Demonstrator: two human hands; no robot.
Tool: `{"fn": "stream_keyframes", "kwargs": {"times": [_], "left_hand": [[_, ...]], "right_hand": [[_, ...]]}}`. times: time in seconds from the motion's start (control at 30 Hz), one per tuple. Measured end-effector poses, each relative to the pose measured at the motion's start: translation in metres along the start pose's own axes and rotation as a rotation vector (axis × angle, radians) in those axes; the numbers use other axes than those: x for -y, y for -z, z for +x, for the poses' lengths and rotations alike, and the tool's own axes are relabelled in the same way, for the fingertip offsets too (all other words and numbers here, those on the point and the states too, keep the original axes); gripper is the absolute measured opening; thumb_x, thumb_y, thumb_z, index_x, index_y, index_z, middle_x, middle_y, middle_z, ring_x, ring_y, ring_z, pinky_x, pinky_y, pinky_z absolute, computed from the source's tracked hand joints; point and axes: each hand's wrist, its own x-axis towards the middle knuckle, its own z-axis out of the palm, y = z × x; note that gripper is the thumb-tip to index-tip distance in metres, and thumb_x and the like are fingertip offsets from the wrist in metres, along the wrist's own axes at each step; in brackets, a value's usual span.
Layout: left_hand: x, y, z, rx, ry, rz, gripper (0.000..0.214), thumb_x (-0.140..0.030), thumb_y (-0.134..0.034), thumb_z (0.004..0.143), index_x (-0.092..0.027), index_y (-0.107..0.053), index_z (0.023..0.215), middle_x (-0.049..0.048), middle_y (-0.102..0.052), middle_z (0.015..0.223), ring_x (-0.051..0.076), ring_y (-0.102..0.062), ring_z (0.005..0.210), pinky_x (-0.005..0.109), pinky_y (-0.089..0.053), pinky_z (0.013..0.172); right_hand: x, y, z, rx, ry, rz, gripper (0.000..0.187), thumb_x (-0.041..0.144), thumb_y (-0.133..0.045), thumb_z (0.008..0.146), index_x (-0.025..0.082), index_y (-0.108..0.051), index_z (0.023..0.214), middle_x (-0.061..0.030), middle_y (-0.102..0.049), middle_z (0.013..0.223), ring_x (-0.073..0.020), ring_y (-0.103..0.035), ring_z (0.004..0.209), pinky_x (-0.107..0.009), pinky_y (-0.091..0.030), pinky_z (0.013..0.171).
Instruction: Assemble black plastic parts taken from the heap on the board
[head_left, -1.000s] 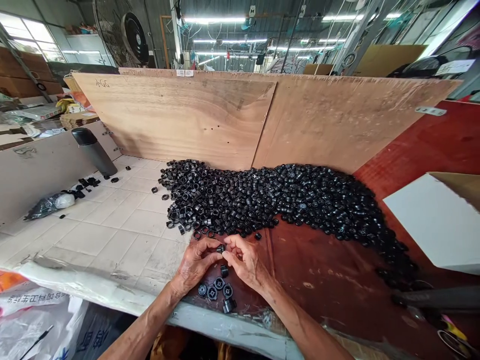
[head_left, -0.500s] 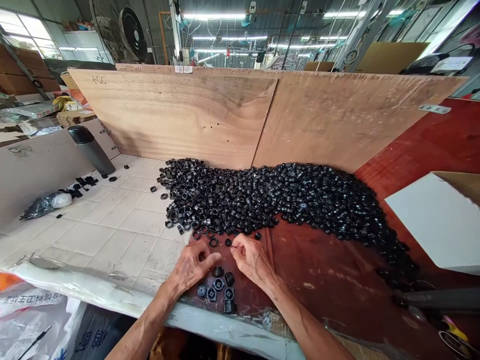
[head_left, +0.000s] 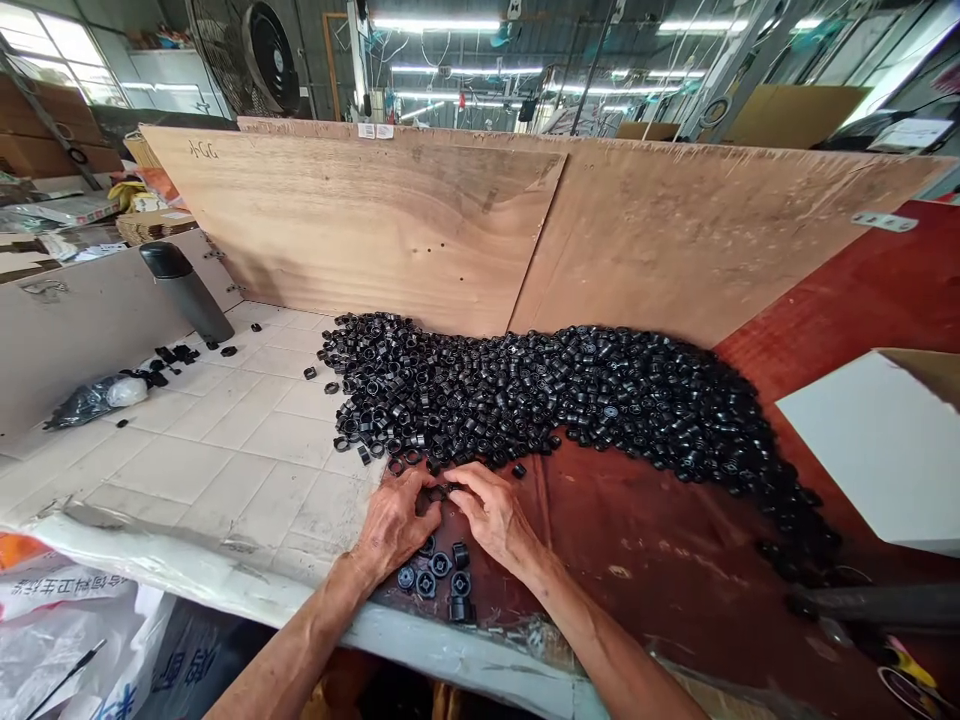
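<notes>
The left hand (head_left: 394,526) and right hand (head_left: 495,518) curl inward, fingertips close over a small black ring (head_left: 441,491) by the black ring heap (head_left: 525,395); any grip is hidden, and careful fingertip work suits parts this small

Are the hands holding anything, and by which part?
Cannot tell: left hand and right hand close over a small black plastic part, hiding any grip.
</notes>
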Motion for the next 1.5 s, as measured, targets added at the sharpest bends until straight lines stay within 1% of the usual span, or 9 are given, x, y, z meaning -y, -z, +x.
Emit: {"fn": "stream_keyframes", "kwargs": {"times": [0.17,0.33,0.53,0.83,0.97,1.07,1.3,1.4,1.5], "left_hand": [[-0.007,0.002,0.003,0.024,0.115,-0.259,0.029,-0.014,-0.066,0.081,-0.024,-0.069,0.108,0.0013,-0.077,0.094,0.020,-0.075,0.086,0.035,-0.062,0.083],[-0.008,-0.003,0.003,0.004,0.318,-0.540,0.035,-0.021,-0.072,0.078,-0.021,-0.065,0.112,0.0034,-0.079,0.097,0.018,-0.076,0.081,0.033,-0.065,0.080],[-0.005,-0.004,0.000,0.028,0.293,-0.576,0.027,-0.023,-0.074,0.079,-0.021,-0.066,0.105,0.0017,-0.076,0.094,0.016,-0.074,0.079,0.031,-0.063,0.079],[0.000,-0.002,-0.006,0.053,0.183,-0.729,0.022,-0.028,-0.075,0.089,-0.021,-0.068,0.108,0.0048,-0.072,0.107,0.018,-0.076,0.088,0.030,-0.063,0.081],[0.002,0.001,-0.004,-0.005,0.040,-0.590,0.019,-0.029,-0.076,0.091,-0.023,-0.073,0.108,0.0057,-0.072,0.109,0.021,-0.072,0.102,0.035,-0.061,0.092],[0.001,0.003,-0.002,-0.019,-0.039,-0.507,0.016,-0.028,-0.076,0.091,-0.024,-0.074,0.106,0.0049,-0.075,0.106,0.022,-0.070,0.109,0.038,-0.057,0.101],[0.002,-0.001,-0.006,0.052,0.125,-0.679,0.024,-0.033,-0.074,0.093,-0.022,-0.072,0.114,0.0062,-0.075,0.114,0.020,-0.074,0.101,0.035,-0.062,0.093],[0.001,0.001,-0.007,0.090,0.124,-0.662,0.023,-0.030,-0.074,0.093,-0.022,-0.073,0.114,0.0050,-0.077,0.112,0.021,-0.073,0.105,0.036,-0.060,0.099],[-0.002,0.002,-0.005,0.089,0.151,-0.723,0.022,-0.030,-0.076,0.092,-0.022,-0.073,0.113,0.0048,-0.077,0.111,0.021,-0.074,0.103,0.036,-0.061,0.097]], "right_hand": [[0.002,-0.002,0.000,-0.031,-0.051,0.097,0.031,0.009,-0.058,0.091,0.022,-0.071,0.117,-0.0076,-0.073,0.107,-0.0203,-0.071,0.094,-0.033,-0.059,0.085],[0.009,0.004,0.001,-0.085,-0.123,0.123,0.012,0.016,-0.068,0.089,0.020,-0.072,0.099,-0.0043,-0.074,0.093,-0.0182,-0.070,0.080,-0.029,-0.059,0.075],[0.017,0.009,0.004,-0.024,0.002,0.118,0.026,0.014,-0.059,0.096,0.023,-0.080,0.109,-0.0083,-0.074,0.109,-0.0208,-0.072,0.102,-0.032,-0.058,0.090],[0.023,0.012,0.004,-0.051,-0.136,0.172,0.005,0.022,-0.069,0.090,0.021,-0.074,0.090,-0.0033,-0.074,0.089,-0.0176,-0.071,0.078,-0.026,-0.057,0.072],[0.020,0.007,0.002,-0.067,-0.180,0.210,0.015,0.027,-0.067,0.094,0.022,-0.070,0.107,-0.0037,-0.077,0.091,-0.0176,-0.074,0.076,-0.025,-0.058,0.069],[0.019,0.005,0.000,-0.062,-0.174,0.210,0.020,0.032,-0.059,0.100,0.020,-0.064,0.116,0.0000,-0.072,0.075,-0.0156,-0.070,0.060,-0.024,-0.055,0.058],[0.020,0.010,-0.002,0.021,-0.107,0.100,0.014,0.030,-0.057,0.100,0.021,-0.068,0.099,-0.0007,-0.071,0.074,-0.0149,-0.068,0.064,-0.023,-0.052,0.063],[0.017,0.008,-0.001,0.019,-0.108,0.007,0.043,0.035,-0.046,0.106,0.021,-0.058,0.067,0.0021,-0.057,0.054,-0.0129,-0.056,0.050,-0.024,-0.046,0.057],[0.019,0.007,0.000,-0.028,-0.103,-0.007,0.040,0.037,-0.048,0.106,0.020,-0.063,0.073,0.0009,-0.059,0.059,-0.0142,-0.057,0.055,-0.025,-0.045,0.060]]}}
